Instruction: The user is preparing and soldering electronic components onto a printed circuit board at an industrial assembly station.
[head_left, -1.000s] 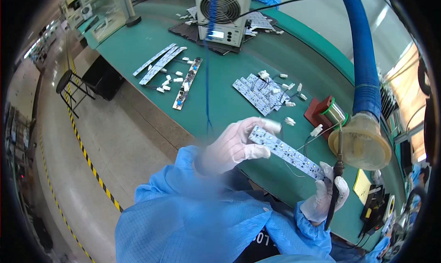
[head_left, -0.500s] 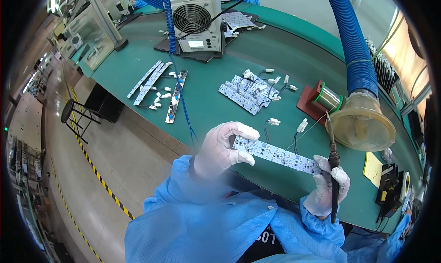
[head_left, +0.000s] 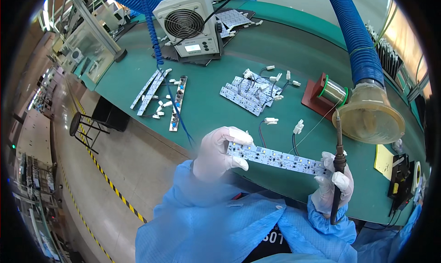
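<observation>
A long white LED circuit strip (head_left: 278, 159) is held level above the near edge of the green bench (head_left: 220, 107). My left hand (head_left: 219, 153), in a white glove, grips its left end. My right hand (head_left: 334, 185), also gloved, pinches the strip's right end while holding a soldering iron (head_left: 338, 164) upright, tip pointing up. Two small white connectors with black wires (head_left: 285, 125) lie on the bench just beyond the strip.
A pile of white strips with connectors (head_left: 252, 88) lies mid-bench, more strips (head_left: 158, 95) to the left. A solder spool on a red stand (head_left: 328, 95), a fume funnel on a blue hose (head_left: 367, 111), a desk fan unit (head_left: 190, 26) and a black stool (head_left: 87, 125) stand around.
The view has shifted, so the bench sits lower and more to the right in the picture. Both hands keep hold of the strip, which now lies more level; the iron stays upright.
</observation>
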The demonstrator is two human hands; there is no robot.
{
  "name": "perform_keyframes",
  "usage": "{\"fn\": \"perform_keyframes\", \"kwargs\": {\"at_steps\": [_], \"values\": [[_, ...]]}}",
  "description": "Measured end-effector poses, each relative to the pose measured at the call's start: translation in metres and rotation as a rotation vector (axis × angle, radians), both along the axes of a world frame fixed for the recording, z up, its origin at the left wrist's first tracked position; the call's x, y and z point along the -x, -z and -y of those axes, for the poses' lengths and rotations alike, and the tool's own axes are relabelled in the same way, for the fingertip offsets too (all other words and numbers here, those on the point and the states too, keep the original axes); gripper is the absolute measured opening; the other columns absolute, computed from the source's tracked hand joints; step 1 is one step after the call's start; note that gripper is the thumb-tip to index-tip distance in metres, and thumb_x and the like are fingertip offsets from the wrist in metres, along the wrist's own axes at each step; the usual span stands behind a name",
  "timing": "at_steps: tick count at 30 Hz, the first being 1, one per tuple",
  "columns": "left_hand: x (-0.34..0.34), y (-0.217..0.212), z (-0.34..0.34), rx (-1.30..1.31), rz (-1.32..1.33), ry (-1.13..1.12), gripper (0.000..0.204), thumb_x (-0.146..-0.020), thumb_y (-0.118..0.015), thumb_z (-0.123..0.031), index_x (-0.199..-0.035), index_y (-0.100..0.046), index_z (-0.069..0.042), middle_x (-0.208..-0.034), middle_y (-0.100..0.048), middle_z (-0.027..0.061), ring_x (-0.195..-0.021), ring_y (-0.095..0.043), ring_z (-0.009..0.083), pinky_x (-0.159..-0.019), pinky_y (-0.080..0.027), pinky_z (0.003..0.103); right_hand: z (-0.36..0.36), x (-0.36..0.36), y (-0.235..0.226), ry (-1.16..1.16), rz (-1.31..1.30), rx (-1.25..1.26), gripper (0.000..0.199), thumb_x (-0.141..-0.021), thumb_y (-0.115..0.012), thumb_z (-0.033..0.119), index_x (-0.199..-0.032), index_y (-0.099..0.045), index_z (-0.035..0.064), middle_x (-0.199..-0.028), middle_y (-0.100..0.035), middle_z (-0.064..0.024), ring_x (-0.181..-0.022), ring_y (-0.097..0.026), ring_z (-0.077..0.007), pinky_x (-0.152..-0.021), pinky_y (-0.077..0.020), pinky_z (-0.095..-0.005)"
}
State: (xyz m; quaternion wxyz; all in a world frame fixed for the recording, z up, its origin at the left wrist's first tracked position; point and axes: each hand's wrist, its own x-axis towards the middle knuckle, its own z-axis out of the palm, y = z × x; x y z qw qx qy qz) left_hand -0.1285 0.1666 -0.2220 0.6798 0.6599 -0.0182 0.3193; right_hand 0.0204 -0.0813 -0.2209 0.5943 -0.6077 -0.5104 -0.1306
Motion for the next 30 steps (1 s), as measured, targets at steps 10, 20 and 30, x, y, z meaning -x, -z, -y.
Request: {"fn": "perform_keyframes", "kwargs": {"at_steps": [10,20,30], "values": [[-0.005,-0.004,-0.001,0.140,-0.027,-0.022,0.064,-0.062,-0.088,-0.033,-0.107,-0.056,-0.001,-0.086,-0.061,0.0120,-0.077,-0.059,0.0176,-0.068,-0.047,0.028,-0.002,0.000,-0.001,0.088,-0.079,0.144,0.039,-0.079,-0.073,0.007,-0.109,-0.051,0.0173,-0.099,-0.063,-0.0162,-0.091,-0.064,-0.0344,-0.075,-0.0545,-0.0427],[-0.009,0.004,-0.003,-0.182,0.022,-0.264,0.057,-0.071,-0.080,-0.042,-0.102,-0.058,-0.001,-0.089,-0.059,0.0129,-0.081,-0.056,0.0210,-0.070,-0.045,0.032,-0.001,-0.010,0.012,-0.137,-0.114,-0.036,0.051,-0.079,-0.070,0.000,-0.123,-0.047,0.0147,-0.104,-0.062,-0.0166,-0.098,-0.063,-0.0351,-0.079,-0.0544,-0.0439],[-0.008,-0.007,-0.005,0.029,-0.003,-0.172,0.055,-0.066,-0.074,-0.008,-0.116,-0.056,0.007,-0.096,-0.061,0.0101,-0.088,-0.059,0.0183,-0.081,-0.047,0.029,-0.007,-0.009,0.016,-0.096,-0.186,-0.105,0.048,-0.084,-0.064,-0.003,-0.124,-0.048,0.0178,-0.109,-0.062,-0.0206,-0.103,-0.062,-0.0378,-0.085,-0.0524,-0.0454]]}}
